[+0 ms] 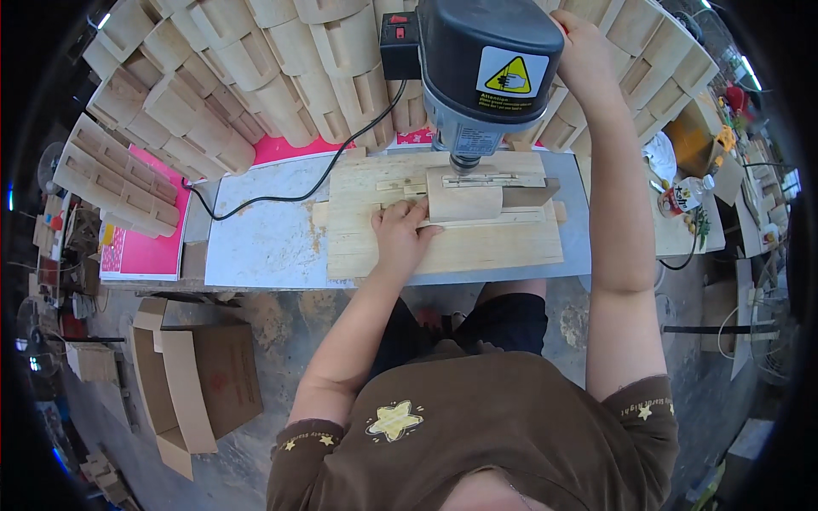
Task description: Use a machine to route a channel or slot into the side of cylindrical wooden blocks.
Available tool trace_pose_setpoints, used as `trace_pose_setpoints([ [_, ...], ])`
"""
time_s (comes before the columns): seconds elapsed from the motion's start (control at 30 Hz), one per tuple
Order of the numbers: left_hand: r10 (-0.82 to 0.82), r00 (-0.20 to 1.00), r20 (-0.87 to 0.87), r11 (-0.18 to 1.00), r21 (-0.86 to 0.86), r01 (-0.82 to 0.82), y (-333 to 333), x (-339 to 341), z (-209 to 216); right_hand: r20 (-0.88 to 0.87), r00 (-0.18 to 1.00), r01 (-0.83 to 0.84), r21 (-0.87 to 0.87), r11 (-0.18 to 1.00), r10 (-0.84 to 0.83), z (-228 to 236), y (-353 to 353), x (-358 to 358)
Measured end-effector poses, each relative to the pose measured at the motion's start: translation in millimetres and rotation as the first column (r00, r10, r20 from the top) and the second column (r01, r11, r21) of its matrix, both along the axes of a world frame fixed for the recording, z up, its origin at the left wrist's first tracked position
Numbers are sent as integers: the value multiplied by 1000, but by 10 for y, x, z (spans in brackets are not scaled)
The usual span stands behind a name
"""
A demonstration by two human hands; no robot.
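Observation:
A pale, rounded wooden piece point(464, 203) lies in a wooden jig board point(366, 255), directly under the chuck point(464, 162) of a dark blue drill press point(460, 51). At the piece's left end, my left hand point(400, 234) grips it, thumb along the near edge and fingers against its side. My right hand point(584, 55) is raised and closed round the drill press handle, which the motor housing mostly hides; only a bit of red shows. Whether the drill bit touches the wood is hidden.
Stacks of slotted wooden pieces point(281, 72) line the back of the table point(264, 247). A black cord point(298, 198) crosses the left side. An open cardboard box point(213, 375) stands on the floor at left. A labelled bottle point(682, 196) is at right.

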State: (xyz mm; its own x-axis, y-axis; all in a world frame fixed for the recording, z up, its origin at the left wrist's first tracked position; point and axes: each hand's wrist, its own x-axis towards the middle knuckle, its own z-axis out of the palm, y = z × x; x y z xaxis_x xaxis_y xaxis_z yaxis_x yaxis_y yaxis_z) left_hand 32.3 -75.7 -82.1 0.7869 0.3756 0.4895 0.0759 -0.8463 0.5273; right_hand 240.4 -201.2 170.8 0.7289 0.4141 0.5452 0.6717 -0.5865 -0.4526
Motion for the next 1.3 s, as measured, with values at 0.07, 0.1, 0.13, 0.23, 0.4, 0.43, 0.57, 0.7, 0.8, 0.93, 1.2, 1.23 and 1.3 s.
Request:
trace_pose_setpoints([
  [0.07,-25,999,-30,999,-26,25,19,-8,-1,53,998,-41,55,998,38,-30,-67,-43],
  [0.1,-22,999,-29,999,-28,21,14,-7,-4,106,992,-79,109,991,67,-50,-113,-95],
  [0.13,-24,1000,-18,1000,-17,24,16,6,-5,107,992,-82,110,991,70,-68,-145,-174],
  [0.23,-25,1000,-17,1000,-18,25,22,-20,14,247,956,-210,214,954,155,-177,-319,-593],
  [0.4,-22,1000,-19,999,-49,21,34,-18,-2,140,969,-231,231,945,203,-609,-559,-1113],
  [0.43,-24,1000,-10,999,-33,24,25,-5,12,142,968,-241,266,934,209,-695,-568,-1148],
  [0.57,-19,999,-33,998,-61,17,12,-20,26,202,957,-260,272,927,209,-1118,-581,-1138],
  [0.7,-17,999,-33,998,-60,15,-4,-16,54,238,946,-289,308,906,221,-1684,-511,-993],
  [0.8,-16,1000,-9,999,-48,16,3,-12,25,325,913,-355,332,874,247,-1763,-440,-900],
  [0.93,-19,1000,-9,999,-49,19,9,-17,29,401,875,-389,253,886,270,-1648,-464,-921],
  [1.2,-20,1000,-5,999,-29,20,67,-14,-7,187,972,-203,373,905,141,-288,-234,-610],
  [1.23,-31,999,-40,997,-71,29,61,-10,19,143,983,-158,316,935,118,-183,-155,-458],
  [1.3,-49,997,-67,993,-111,42,36,29,62,95,982,-182,271,945,162,-205,-100,103],
])
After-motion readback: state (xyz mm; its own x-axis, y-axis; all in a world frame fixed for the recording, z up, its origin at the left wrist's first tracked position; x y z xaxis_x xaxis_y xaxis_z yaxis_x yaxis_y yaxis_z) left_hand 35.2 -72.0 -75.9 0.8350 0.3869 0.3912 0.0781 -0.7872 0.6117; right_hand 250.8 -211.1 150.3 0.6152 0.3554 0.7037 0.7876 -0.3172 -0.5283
